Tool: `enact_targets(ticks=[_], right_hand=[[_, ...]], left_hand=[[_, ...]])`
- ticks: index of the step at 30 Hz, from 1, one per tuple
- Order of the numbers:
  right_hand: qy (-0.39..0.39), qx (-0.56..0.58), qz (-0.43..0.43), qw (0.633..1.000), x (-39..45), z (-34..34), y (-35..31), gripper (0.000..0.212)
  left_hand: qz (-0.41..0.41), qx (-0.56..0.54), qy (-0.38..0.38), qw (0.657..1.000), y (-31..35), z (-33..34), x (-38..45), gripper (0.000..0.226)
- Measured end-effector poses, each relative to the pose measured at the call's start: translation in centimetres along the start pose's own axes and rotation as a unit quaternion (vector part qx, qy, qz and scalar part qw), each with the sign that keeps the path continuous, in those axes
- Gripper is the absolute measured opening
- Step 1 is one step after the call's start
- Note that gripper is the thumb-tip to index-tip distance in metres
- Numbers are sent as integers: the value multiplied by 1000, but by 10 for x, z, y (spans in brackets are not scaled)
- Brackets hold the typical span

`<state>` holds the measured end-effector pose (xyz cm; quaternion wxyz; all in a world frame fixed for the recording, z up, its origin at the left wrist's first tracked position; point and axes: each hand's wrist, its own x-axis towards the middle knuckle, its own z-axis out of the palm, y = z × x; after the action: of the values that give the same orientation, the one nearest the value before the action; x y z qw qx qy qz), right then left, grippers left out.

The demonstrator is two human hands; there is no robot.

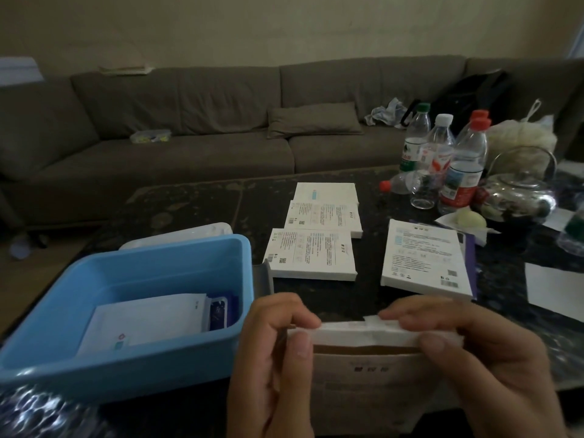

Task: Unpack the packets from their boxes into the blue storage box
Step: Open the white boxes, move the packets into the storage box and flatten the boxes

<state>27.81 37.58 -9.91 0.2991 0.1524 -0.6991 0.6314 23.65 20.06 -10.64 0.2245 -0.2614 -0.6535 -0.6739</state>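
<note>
I hold a flat white box (pixel 373 374) upright near the table's front edge. My left hand (pixel 271 358) grips its left end, thumb on the near face. My right hand (pixel 467 358) grips the right end, fingers curled over the top flap. The blue storage box (pixel 94 368) stands at the left with white packets (pixel 148 320) and a dark blue packet (pixel 219 311) inside. Three white boxes (pixel 311 252) lie flat in a row at the table's centre. A further white box (pixel 426 257) lies to their right on something purple.
Several water bottles (pixel 442 159), a glass teapot (pixel 518 194) and a white bag crowd the table's far right. A white lid (pixel 177 233) lies behind the blue box. A paper sheet (pixel 553 289) sits at the right edge. A brown sofa (pixel 189 121) runs behind.
</note>
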Motion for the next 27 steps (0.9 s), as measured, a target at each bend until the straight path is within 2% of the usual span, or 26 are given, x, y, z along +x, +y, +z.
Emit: enact_targets(ticks=[2,5,9,15,21,27], right_hand=[[-17,15,23,999,3,-3,-4,13],[-24,-12,19,999,4,-1,-4,27],[-31,-105,-66,992,5,1,-1,21],[-59,-293,-170,939,14,-3,-5,16],[-96,-307,-220,921,12,1,-4,13],[-151,-385,-333,847,11,-14,3,26]], left_hand=[[-16,4,-20,1000,-1,-1,-1,23],[-69,-32,-24,997,-8,0,-7,26],[-50,-44,-40,997,-10,-3,-6,21],[-20,-38,-39,998,-10,-3,-4,18],[-24,-49,-29,998,-9,-1,-5,18],[-63,-32,-11,997,-3,2,-13,25]])
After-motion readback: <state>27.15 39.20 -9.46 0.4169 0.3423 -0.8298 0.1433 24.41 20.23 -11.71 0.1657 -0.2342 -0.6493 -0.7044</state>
